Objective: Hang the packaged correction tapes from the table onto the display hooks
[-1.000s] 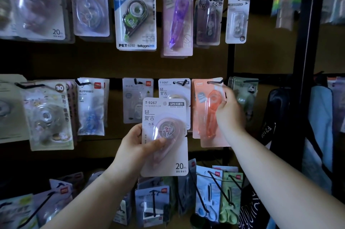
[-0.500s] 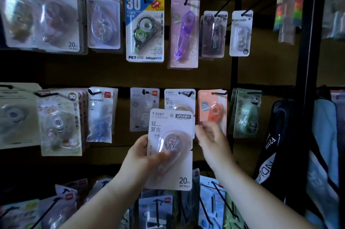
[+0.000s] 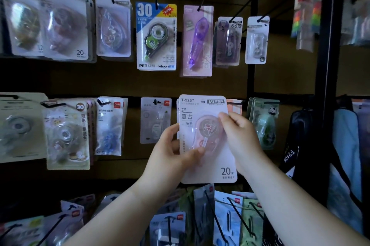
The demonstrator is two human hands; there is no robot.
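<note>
A pale pink cardboard package (image 3: 207, 165) with a clear plastic blister is held upright by both hands in front of the middle row of black wire display hooks (image 3: 53, 104). A rounded, translucent pink correction tape (image 3: 209, 131) is sealed inside the blister, and "20m" is printed at the card's lower right. The package's left edge is gripped by the left hand (image 3: 172, 155), with the thumb laid across the lower blister. Its right edge is pinched by the right hand (image 3: 240, 137). Whether the card is threaded on a hook cannot be told. Just to the right, an orange card (image 3: 234, 104) is partly hidden. Beyond it, a mint tape is enclosed in a green panda-printed pack (image 3: 264, 123). Above, a green-and-black tape is enclosed in a blue-and-yellow card (image 3: 156, 35).
</note>
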